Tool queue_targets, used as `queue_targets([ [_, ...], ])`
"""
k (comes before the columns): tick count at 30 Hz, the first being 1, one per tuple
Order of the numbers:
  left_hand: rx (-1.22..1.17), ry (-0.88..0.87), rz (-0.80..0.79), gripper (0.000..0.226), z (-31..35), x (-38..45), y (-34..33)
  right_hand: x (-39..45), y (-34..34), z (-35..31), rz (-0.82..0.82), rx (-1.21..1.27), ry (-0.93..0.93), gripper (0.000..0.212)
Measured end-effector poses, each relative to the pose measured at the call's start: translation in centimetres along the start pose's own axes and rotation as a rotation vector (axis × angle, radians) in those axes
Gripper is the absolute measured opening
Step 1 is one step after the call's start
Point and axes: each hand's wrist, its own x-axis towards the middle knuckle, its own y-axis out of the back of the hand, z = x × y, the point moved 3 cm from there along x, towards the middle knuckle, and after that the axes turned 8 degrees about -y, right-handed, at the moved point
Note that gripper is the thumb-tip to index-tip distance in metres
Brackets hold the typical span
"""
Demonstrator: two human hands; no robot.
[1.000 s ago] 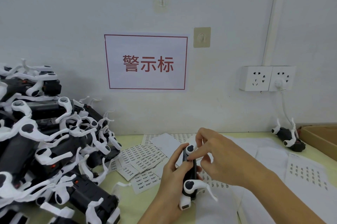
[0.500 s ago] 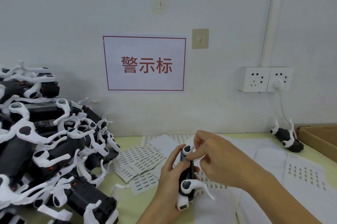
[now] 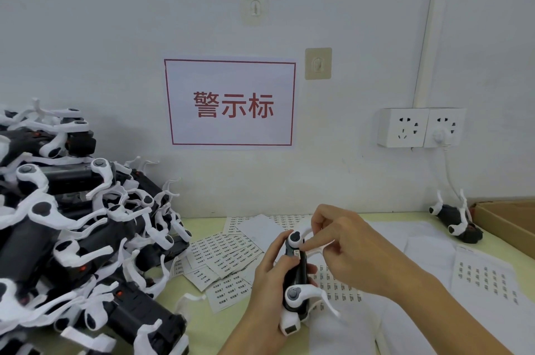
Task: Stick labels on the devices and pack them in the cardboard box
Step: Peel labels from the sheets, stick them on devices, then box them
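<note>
A tall heap of black devices with white curved arms (image 3: 81, 239) fills the left of a pale yellow-green table (image 3: 202, 323), against a white wall bearing a red-bordered sign (image 3: 230, 102). White label sheets (image 3: 228, 256) lie spread near the middle of the table. At far right sits an open cardboard box (image 3: 512, 223), with one lone device (image 3: 456, 217) just beside it. Over the sheets, the left hand (image 3: 269, 285) is wrapped round a black device (image 3: 295, 276), upright, white arms at both ends. The right hand (image 3: 344, 247) pinches a small label (image 3: 297, 252) against its upper body. Compared with half a second ago, the hands sit in nearly the same place and the grasp is unchanged.
</note>
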Motion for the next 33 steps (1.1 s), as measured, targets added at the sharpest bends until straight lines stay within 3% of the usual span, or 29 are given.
queue_targets([
  [8,0.008,-0.007,-0.038,0.042,0.1,-0.3,-0.1,0.1,-0.4,0.3,-0.025,-0.027,0.022,0.061],
  [14,0.031,-0.019,-0.102,0.041,0.1,-0.5,-0.4,0.3,-0.2,0.3,0.159,0.124,-0.059,0.027],
  [20,0.039,-0.038,-0.170,0.056,0.0,-0.6,-0.4,0.5,-1.7,0.9,-0.095,0.298,-0.257,0.046],
  [25,0.073,-0.079,-0.236,0.067,0.0,-0.5,-0.4,0.4,-1.7,0.3,-0.102,0.503,-0.269,0.025],
  [33,0.138,-0.106,-0.312,0.061,0.0,-0.5,-0.4,0.1,-1.2,0.0,-0.198,0.637,-0.372,0.027],
])
